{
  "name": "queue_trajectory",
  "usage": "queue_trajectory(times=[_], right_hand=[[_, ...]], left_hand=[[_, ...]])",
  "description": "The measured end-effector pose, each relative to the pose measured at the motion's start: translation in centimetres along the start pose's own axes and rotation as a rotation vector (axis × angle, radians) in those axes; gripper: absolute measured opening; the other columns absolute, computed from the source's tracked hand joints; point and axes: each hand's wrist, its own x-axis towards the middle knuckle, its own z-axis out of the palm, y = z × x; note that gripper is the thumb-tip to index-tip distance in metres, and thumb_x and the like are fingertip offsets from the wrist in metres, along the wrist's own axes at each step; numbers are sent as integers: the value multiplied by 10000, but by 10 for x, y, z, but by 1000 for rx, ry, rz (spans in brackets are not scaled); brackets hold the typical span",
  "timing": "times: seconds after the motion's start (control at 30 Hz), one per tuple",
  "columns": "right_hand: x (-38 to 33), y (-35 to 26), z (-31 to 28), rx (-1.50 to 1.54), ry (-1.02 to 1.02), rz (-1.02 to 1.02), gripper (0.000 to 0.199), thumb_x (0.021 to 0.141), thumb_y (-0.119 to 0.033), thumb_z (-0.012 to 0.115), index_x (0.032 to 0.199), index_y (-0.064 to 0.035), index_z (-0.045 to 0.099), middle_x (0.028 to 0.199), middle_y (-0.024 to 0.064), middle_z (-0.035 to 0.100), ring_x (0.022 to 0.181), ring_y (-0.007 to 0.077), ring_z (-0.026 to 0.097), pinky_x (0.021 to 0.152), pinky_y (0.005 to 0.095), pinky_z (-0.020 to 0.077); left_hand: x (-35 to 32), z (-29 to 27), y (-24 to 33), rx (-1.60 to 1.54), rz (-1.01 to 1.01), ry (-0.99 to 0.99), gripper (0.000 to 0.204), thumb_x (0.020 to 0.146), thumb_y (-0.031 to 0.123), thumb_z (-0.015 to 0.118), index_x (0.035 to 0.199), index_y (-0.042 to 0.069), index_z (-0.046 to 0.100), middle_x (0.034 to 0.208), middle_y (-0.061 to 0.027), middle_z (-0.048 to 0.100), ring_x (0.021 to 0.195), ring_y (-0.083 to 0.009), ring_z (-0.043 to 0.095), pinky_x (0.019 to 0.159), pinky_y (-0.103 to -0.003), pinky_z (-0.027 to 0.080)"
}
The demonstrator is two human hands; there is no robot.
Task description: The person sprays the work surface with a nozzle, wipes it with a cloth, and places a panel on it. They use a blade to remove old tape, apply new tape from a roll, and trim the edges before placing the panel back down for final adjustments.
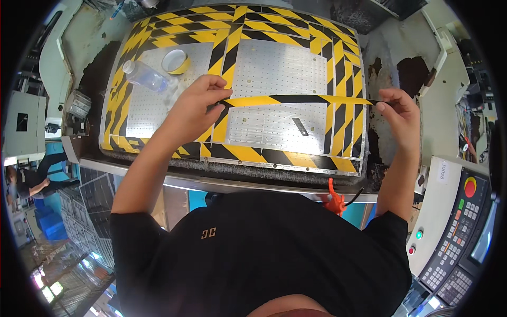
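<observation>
A strip of yellow and black hazard tape is stretched level between my two hands, above a perforated metal plate. My left hand pinches its left end near the plate's middle band. At the other end, past the plate's right edge, my right hand pinches the tape between thumb and fingers. More hazard tape is stuck around the plate's border and across it. Below the strip lies a small dark flat blade. A roll of tape and a clear plastic bottle rest on the plate's left part.
A control panel with a red emergency button stands at the right. An orange air gun hangs at the front edge. Machine walls flank the plate. Another person is at the far left, near a grey mesh rack.
</observation>
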Motion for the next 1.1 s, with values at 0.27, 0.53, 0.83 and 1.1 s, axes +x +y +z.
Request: queue_trajectory(times=[0.27,0.53,0.83,1.1], right_hand=[[6,-18,-6,-300,-135,-206,185,885,45,724,1066,17,693,990,20,634,861,82,588,756,219,462],[67,57,-2,-178,-61,88,77,919,-29,710,979,11,683,878,-16,651,791,61,571,714,206,450],[169,133,5,-262,-74,233,123,925,-126,720,950,-9,692,796,-21,632,696,66,536,644,233,451],[209,168,15,-184,-73,326,188,902,-190,779,924,-37,672,776,-20,622,682,72,521,658,224,445]], left_hand=[[13,24,-32,-72,-79,-103,178,884,28,670,1061,24,682,1129,-137,632,959,-272,672,841,-340,539],[66,29,-83,-264,-282,-159,184,936,56,644,1119,48,657,855,-51,659,778,-108,591,744,-258,489],[184,40,-155,-56,-194,-122,189,957,102,639,1137,48,661,950,-26,626,836,-118,588,780,-259,493],[228,51,-197,-225,-415,-217,197,918,57,639,1111,50,675,876,-63,658,771,-158,619,744,-295,517]])
